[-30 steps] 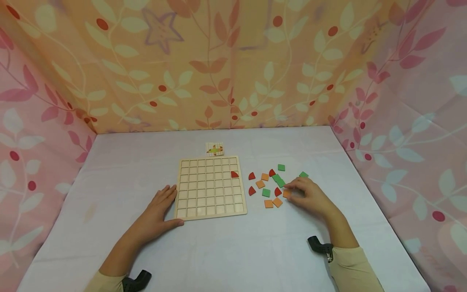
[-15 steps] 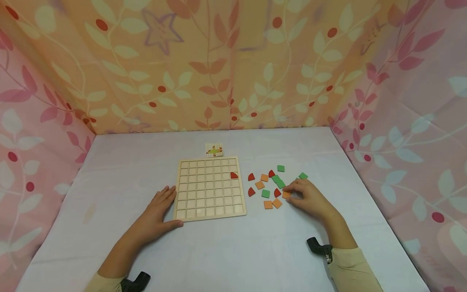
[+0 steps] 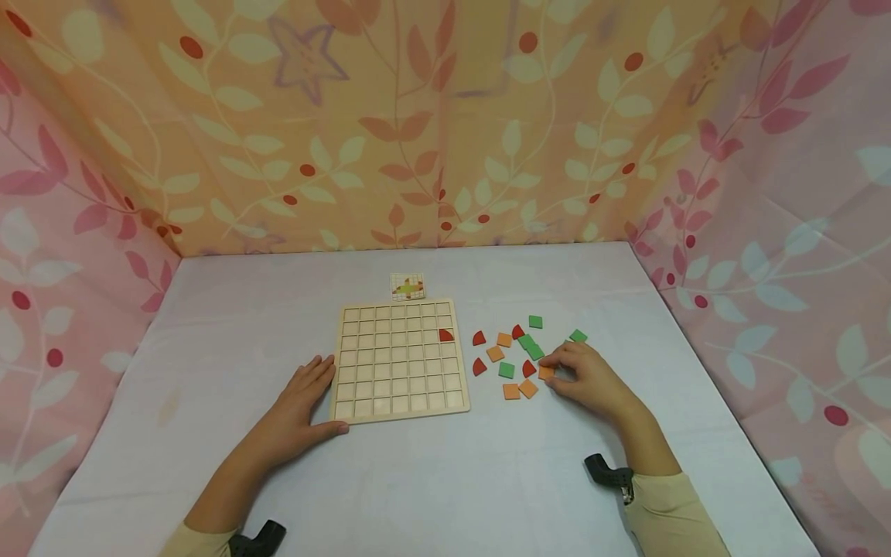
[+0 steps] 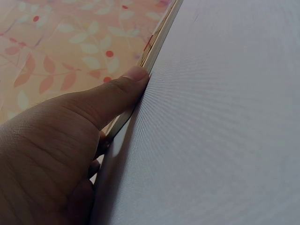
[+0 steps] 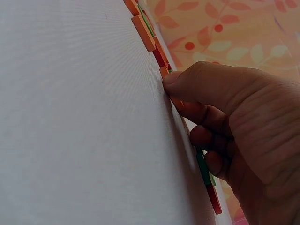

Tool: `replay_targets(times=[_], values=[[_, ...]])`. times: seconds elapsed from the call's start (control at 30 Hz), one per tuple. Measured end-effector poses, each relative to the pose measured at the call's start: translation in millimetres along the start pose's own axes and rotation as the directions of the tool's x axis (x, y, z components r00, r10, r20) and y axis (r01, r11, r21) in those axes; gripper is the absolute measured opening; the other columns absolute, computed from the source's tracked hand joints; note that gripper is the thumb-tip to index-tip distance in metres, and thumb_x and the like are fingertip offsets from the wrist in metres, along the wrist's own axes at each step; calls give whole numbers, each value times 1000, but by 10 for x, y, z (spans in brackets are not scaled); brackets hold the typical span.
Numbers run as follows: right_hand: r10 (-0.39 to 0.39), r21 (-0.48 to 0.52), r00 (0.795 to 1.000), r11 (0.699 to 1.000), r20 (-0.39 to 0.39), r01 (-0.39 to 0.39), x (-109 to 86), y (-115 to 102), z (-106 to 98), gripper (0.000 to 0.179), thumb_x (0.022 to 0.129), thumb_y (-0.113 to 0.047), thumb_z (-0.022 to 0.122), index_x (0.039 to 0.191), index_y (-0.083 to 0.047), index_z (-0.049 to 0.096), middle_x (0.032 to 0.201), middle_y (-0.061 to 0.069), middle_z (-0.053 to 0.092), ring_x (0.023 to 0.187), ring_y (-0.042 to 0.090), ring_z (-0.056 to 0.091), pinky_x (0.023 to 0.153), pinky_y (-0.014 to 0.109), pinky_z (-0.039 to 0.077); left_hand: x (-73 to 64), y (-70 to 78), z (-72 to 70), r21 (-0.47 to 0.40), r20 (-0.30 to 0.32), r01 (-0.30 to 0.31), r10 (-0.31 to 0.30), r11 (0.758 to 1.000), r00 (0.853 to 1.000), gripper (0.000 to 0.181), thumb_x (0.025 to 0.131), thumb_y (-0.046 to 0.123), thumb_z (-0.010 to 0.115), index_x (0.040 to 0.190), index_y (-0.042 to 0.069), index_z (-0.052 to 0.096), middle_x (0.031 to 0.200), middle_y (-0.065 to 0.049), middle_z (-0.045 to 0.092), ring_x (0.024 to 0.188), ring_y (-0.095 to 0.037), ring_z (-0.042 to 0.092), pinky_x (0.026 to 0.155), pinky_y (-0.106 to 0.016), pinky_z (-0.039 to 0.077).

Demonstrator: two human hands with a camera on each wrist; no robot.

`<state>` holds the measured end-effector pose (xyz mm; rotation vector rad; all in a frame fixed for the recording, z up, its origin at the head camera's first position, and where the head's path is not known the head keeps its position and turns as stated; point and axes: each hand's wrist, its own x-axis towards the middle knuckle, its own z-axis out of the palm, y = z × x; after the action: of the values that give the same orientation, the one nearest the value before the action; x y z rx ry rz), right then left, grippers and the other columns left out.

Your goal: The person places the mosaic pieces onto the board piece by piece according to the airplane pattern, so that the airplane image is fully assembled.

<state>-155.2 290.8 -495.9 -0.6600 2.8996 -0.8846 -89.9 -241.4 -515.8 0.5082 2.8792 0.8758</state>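
A wooden grid board (image 3: 393, 363) lies on the table with one red quarter-circle tile (image 3: 446, 335) in a right-hand cell. My left hand (image 3: 301, 402) rests against the board's near left corner, fingers straight along its left side and thumb on the front edge. In the left wrist view the thumb (image 4: 126, 86) lies on the board's rim. To the right, my right hand (image 3: 592, 375) pinches an orange square tile (image 3: 546, 373) between thumb and fingers, down at the table. The right wrist view shows the thumb on that orange tile (image 5: 164, 74) edge-on.
Loose green square tiles (image 3: 535, 322), red quarter-circle tiles (image 3: 479, 338) and other orange square tiles (image 3: 511, 391) lie scattered between board and right hand. One green tile (image 3: 578, 335) sits just beyond the right hand. Behind the board is a small pattern card (image 3: 407, 287). Patterned cloth (image 3: 418, 124) walls the table.
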Motion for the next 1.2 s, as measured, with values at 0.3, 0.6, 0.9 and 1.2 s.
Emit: replay_targets(times=[0.3,0.6,0.9,1.2], values=[[1,-12,1000,1000,-14,-2,-3,5,7,27,87,-17,82,113,-22,77,107,-9,66,106,12,57,96,44,52,-9,7,-10,3,1,0,0,1000,1000,114,79,62,80,162,4,27,171,-8,20,159,-32,8,130,-34,0],[-2,46,1000,999,-25,4,27,-24,-41,28,86,-15,82,111,-24,75,109,-11,66,109,11,57,99,39,52,-11,30,-31,0,2,1,-1,1000,1000,113,80,58,82,161,2,27,171,-10,20,159,-33,9,130,-35,0],[-89,60,994,994,-65,93,87,-151,-161,29,86,-8,80,111,-24,75,110,-9,67,108,13,56,95,28,50,-6,13,-7,-11,5,3,-3,1000,1000,114,79,63,79,162,3,27,171,-10,20,159,-33,9,131,-38,1],[-169,80,985,982,-47,172,163,-272,-285,33,87,-2,76,112,-23,74,116,-8,67,114,14,56,98,33,53,-12,0,-3,-5,-3,-1,1,1000,1000,113,80,63,79,162,4,27,171,-8,21,159,-32,9,130,-35,0]])
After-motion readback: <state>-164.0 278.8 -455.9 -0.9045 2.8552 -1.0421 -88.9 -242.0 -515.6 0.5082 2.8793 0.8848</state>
